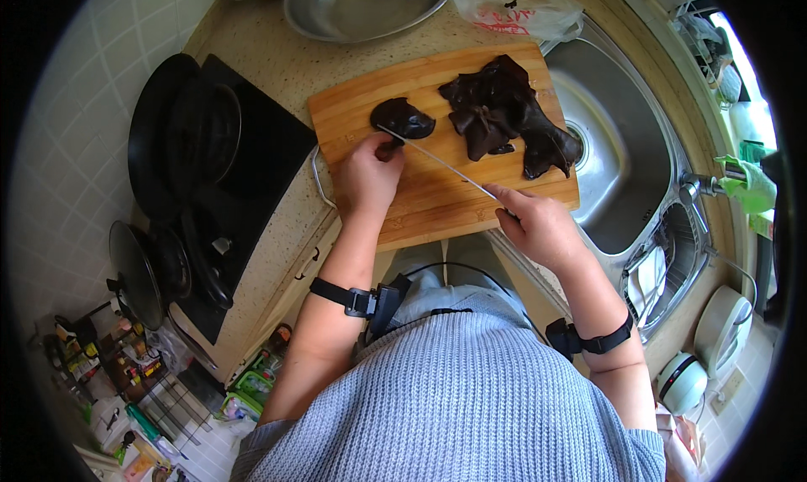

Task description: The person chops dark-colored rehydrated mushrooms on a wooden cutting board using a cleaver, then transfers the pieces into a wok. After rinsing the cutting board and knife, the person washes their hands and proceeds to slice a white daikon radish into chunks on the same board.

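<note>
A wooden cutting board [429,205] lies on the counter in front of me. My left hand [370,178] is closed on the near end of a dark, glossy piece of wood ear mushroom [403,117] at the board's left side. Gripped by its handle in my right hand [542,226], a knife [445,165] points up and left, its thin blade lying across the mushroom just beyond my left fingers. Whether the blade has cut through cannot be seen. Several more wood ear mushrooms [492,104] are heaped on the right half of the board, apart from both hands.
A steel sink [643,213] adjoins the board's right edge. Beyond the board are a large metal bowl [370,7] and a clear plastic bag [521,11]. On the left, a black wok [160,133] sits on a black cooktop [269,142].
</note>
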### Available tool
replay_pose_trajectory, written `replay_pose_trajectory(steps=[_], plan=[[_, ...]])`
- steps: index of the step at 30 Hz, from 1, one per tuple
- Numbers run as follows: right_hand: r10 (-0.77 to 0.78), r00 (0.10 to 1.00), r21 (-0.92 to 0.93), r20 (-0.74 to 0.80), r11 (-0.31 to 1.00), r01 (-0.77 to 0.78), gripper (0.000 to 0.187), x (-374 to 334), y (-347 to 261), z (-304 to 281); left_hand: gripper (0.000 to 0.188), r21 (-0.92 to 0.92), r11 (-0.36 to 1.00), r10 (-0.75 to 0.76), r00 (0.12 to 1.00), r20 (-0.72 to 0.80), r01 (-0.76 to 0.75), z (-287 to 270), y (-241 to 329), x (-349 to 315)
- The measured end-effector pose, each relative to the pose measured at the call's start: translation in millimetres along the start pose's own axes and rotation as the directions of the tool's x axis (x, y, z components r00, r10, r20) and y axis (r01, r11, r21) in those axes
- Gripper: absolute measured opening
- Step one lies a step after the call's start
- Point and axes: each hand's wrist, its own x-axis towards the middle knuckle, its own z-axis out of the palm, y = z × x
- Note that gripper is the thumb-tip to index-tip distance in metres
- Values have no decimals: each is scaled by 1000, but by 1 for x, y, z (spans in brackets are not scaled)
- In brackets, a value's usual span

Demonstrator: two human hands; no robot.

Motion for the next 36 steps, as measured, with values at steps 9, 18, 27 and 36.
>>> replay_pose_trajectory(steps=[9,18,27,36], plan=[[5,997,10,75,1000,-6,39,12,-1,-7,20,7,988,154,988,-2,-154,0,-19,8],[-8,985,112,174,994,-12,39,41,-7,-11,20,-126,987,100,995,1,-99,-2,-20,4],[49,997,242,60,968,-62,34,46,-8,13,26,-879,415,-33,969,243,235,-25,-33,3],[378,920,610,-106,755,-240,35,-24,32,-15,29,-806,402,78,861,502,434,1,67,37]])
